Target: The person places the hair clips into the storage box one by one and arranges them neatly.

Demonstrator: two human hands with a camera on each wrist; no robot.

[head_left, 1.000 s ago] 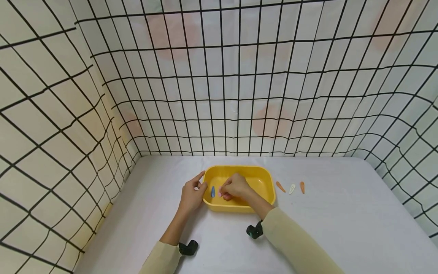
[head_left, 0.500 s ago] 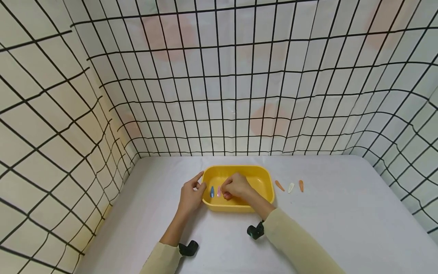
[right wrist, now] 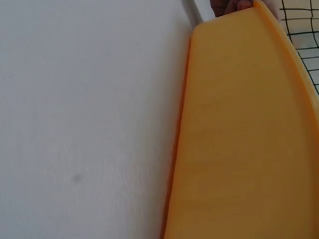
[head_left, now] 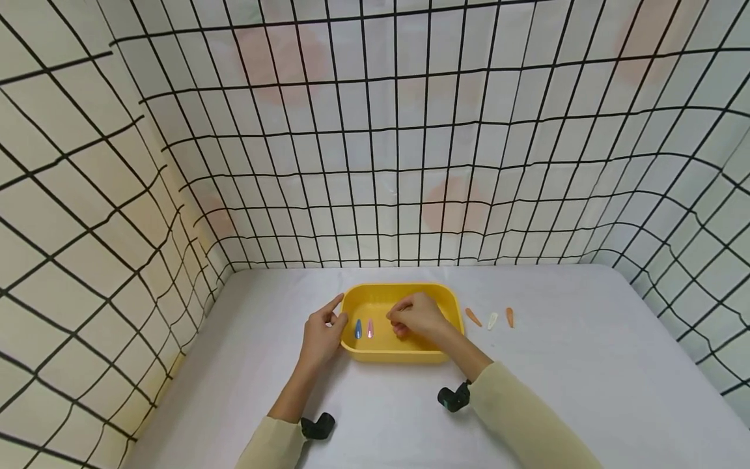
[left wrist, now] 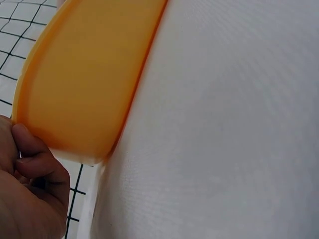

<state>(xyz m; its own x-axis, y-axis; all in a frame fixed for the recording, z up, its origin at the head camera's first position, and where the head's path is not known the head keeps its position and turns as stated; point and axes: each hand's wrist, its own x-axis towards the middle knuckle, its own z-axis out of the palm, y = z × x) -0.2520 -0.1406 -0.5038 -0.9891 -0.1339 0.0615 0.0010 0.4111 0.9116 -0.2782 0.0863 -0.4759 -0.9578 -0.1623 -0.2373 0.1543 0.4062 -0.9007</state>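
A yellow plastic tray (head_left: 395, 356) stands on the white table. Near its left end a blue snap hair clip (head_left: 359, 329) and a pink snap hair clip (head_left: 370, 328) lie side by side on the floor of the tray. My left hand (head_left: 320, 334) holds the tray's left end, thumb at the rim; the left wrist view shows the thumb tip by the tray's corner. Over the middle of the tray hovers my right hand (head_left: 418, 316), just right of the pink clip, fingers loosely bent. No clip shows in it, though its palm side is hidden. The right wrist view misses its fingers.
Right of the tray lie an orange hair clip (head_left: 473, 317), a white hair clip (head_left: 493, 320) and a second orange clip (head_left: 510, 317). A white wall (head_left: 404, 182) with black grid lines rises behind the table and along both sides.
My right hand has let go of the pink clip and drawn a little to the right, so the whole clip shows. The left hand stays at the tray. The head view has shifted slightly.
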